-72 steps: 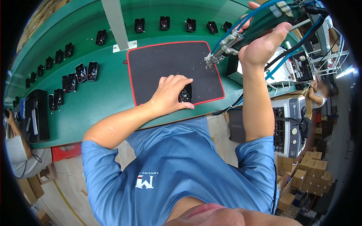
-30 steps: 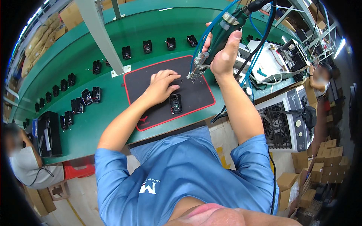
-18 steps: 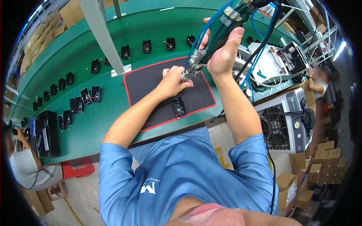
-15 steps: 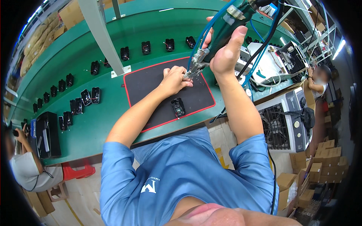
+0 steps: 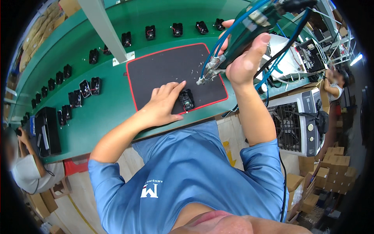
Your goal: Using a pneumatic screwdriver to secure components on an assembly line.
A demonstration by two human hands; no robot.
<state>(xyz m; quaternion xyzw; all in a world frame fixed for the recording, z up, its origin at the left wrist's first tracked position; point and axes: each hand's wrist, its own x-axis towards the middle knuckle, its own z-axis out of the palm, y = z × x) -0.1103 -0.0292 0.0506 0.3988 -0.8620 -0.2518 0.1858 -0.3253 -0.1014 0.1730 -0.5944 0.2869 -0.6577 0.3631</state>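
Note:
My right hand (image 5: 246, 64) is closed around a green power screwdriver (image 5: 237, 43) with a metal nose and blue hoses. The tool's tip hangs over the right part of a black mat (image 5: 152, 70) edged in red. Below and left of the tip, a small black plastic housing (image 5: 187, 99) lies open side up, with a circuit board and a short red wire showing. My left hand (image 5: 163, 102) rests just left of it, fingers stretched out and holding nothing. Its fingertips are close to the housing; whether they touch it I cannot tell.
Small pale bits (image 5: 193, 71) are scattered on the mat. Several similar housings (image 5: 150, 32) line the back and left of the green bench (image 5: 113, 89). A grey post (image 5: 102, 31) rises behind the mat. An air cooler (image 5: 298, 124) stands right; a co-worker (image 5: 35, 167) sits left.
My left hand has left the tool's tip and come down beside the housing, its fingers now spread. My right hand has shifted the screwdriver slightly to the right.

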